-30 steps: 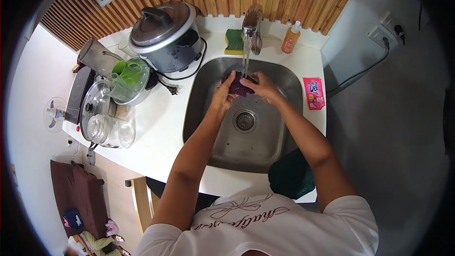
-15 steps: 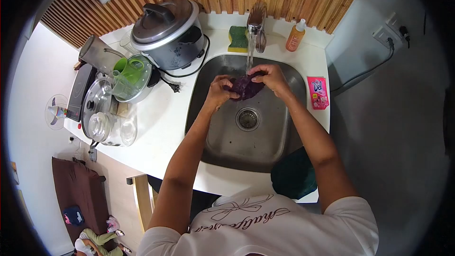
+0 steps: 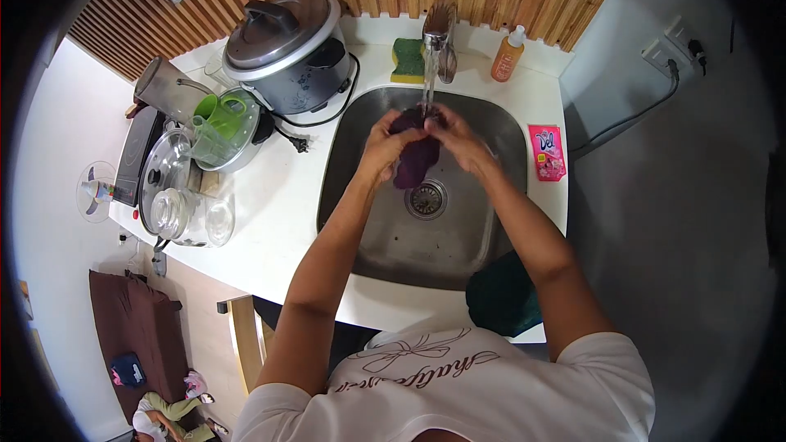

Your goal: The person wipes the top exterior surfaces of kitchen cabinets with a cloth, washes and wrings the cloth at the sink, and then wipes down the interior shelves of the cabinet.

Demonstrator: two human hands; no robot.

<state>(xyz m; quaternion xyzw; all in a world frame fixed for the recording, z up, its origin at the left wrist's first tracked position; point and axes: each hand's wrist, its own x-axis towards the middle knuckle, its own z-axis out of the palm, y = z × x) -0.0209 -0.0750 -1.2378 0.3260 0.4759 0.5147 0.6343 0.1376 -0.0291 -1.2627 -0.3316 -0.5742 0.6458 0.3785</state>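
Observation:
A dark purple cloth (image 3: pixel 417 162) hangs bunched between my two hands, over the sink (image 3: pixel 409 258). My left hand (image 3: pixel 384 143) is closed on its left side, thumb across the front. On the other side, my right hand (image 3: pixel 457 139) grips the upper right part, its fingers slightly blurred. Water from the running faucet (image 3: pixel 440 33) falls onto the cloth and my fingers. The cloth's lower end dangles just above the drain (image 3: pixel 426 199). A dark green cloth (image 3: pixel 503 295) lies over the sink's front right edge, beneath my right forearm.
A green and yellow sponge (image 3: pixel 408 60) and an orange bottle (image 3: pixel 508 55) stand behind the sink. At its right lies a pink sachet (image 3: pixel 548 153). To the left are a rice cooker (image 3: pixel 286 53), a green cup (image 3: pixel 223 117) and glass jars (image 3: pixel 170 213). A person (image 3: pixel 155 417) sits far off, lower left.
The purple cloth, spread sideways before, now hangs lengthwise and lower. My hands have drawn closer together under the water, with my right hand turned inward.

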